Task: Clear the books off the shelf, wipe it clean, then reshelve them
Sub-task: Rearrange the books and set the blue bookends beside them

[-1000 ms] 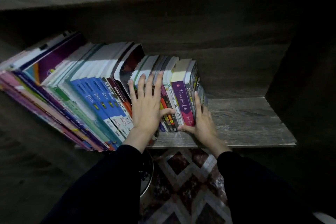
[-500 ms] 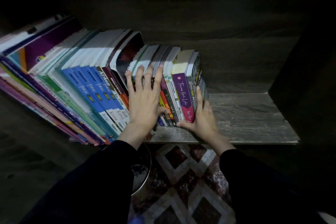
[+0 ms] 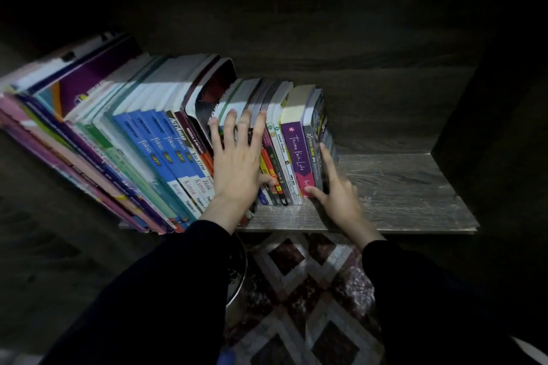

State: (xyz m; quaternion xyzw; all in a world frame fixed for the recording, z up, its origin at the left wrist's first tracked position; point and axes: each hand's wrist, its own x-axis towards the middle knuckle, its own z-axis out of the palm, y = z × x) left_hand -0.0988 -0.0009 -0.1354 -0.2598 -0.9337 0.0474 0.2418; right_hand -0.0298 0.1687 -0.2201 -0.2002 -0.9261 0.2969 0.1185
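Bare shelf [image 3: 394, 187] right of books [image 3: 166, 139].

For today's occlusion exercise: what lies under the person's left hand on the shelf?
The left hand lies flat on spines of colourful paperback books on the grey wooden shelf; their titles are covered.

Looks down on a wooden shelf [image 3: 400, 195] with a row of books [image 3: 154, 133] leaning to the left. Lays the left hand [image 3: 237, 163] flat, fingers spread, on the spines of the small books mid-row. Keeps the right hand [image 3: 338, 195] at the row's right end — index finger straight along the last book's side, thumb at the foot of the purple book [image 3: 295, 154]. Takes in patterned floor [image 3: 311, 290] below.
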